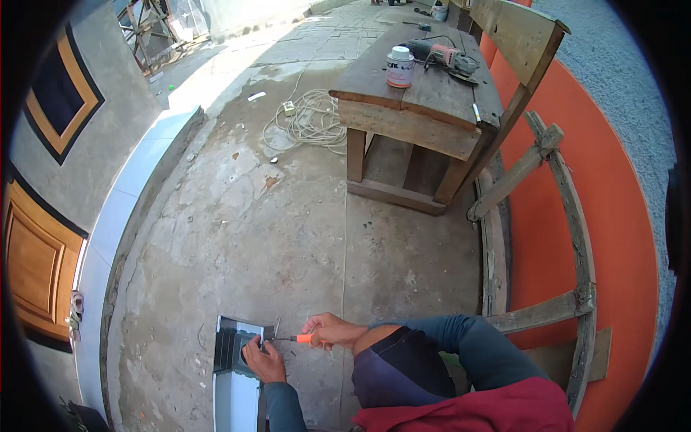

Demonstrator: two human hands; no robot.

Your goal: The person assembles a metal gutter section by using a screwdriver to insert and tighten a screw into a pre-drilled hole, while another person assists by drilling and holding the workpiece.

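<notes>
At the lower middle, my right hand (327, 331) is closed around the orange handle of a screwdriver (308, 338). Its thin dark shaft points left, toward the edge of a dark grey-green box-shaped part (250, 338). My left hand (266, 362) grips that part near its right side, thumb and fingers bent close to the screwdriver's tip. The part lies at the upper end of a long pale channel-shaped piece (239, 399) on the ground. Dark ribs line its left side. What the tip touches is too small to make out.
A wooden bench (417, 108) ahead holds a power tool (450, 59) and a white-and-red can (400, 68). Coiled pale cable (309, 122) lies beside it. A wooden frame (568, 209) leans by the orange wall (612, 216) at right. A tiled ledge (119, 223) runs along the left.
</notes>
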